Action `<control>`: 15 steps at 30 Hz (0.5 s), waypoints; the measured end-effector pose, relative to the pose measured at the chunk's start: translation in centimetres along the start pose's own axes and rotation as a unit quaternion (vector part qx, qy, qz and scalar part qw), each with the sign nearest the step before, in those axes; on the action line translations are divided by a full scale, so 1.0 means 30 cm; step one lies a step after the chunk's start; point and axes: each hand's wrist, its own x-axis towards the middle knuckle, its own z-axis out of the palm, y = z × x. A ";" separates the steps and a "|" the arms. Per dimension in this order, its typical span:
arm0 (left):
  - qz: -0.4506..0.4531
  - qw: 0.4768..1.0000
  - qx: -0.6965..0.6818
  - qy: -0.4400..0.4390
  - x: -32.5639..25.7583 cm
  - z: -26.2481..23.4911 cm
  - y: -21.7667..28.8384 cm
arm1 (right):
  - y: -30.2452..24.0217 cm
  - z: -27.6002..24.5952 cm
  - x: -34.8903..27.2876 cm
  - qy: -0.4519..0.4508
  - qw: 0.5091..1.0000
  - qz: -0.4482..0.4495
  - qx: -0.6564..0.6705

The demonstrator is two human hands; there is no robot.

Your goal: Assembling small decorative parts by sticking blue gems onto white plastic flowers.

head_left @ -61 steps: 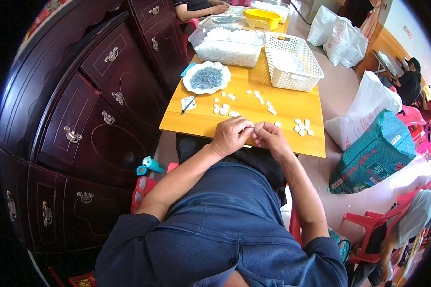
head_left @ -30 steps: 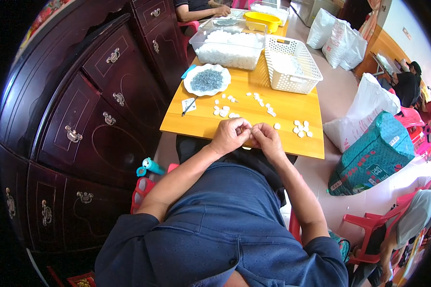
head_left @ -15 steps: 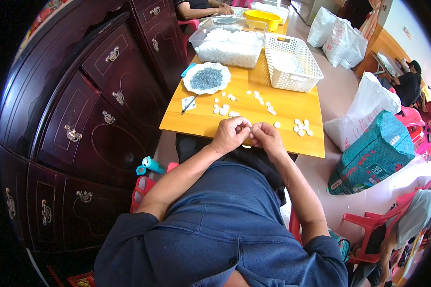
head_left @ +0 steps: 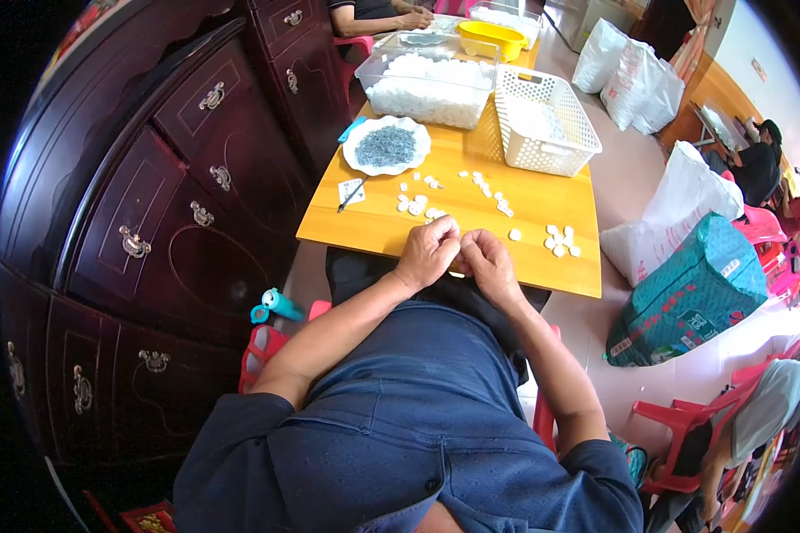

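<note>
My left hand (head_left: 428,252) and my right hand (head_left: 491,265) meet at the near edge of the yellow wooden table (head_left: 329,226). Both are closed, fingertips pinched together; whatever lies between them is too small or too hidden to make out. Just beyond my fingers, small white plastic pieces (head_left: 415,206) lie in loose groups, one cluster (head_left: 560,240) off to the right and a single round piece (head_left: 515,234) beside my right hand. A white scalloped plate (head_left: 353,158) holds a heap of small grey-blue parts (head_left: 387,147). Next to it a dark thin tool (head_left: 350,197) rests on a paper card.
Beyond the pieces stand a clear bin (head_left: 480,105) of white parts and a white perforated basket (head_left: 564,160). A yellow basin (head_left: 492,40) is farther back, near another person's hands (head_left: 415,18). Dark cabinets (head_left: 151,249) line the left; a teal bag (head_left: 684,293) sits at right.
My right hand's fingers have shifted slightly and its thumb points more upward. Both hands stay together at the table edge. The whole view has moved a little.
</note>
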 end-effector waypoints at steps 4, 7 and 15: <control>-0.028 0.999 -0.021 0.005 0.018 -0.030 -0.005 | -0.029 -0.001 0.003 0.020 1.000 0.013 0.004; -0.113 0.986 -0.113 0.049 0.052 -0.091 -0.013 | -0.035 -0.023 0.015 0.029 0.999 0.013 -0.036; -0.121 0.976 -0.148 0.100 0.078 -0.178 -0.051 | -0.049 -0.027 0.104 -0.008 0.901 -0.127 -0.414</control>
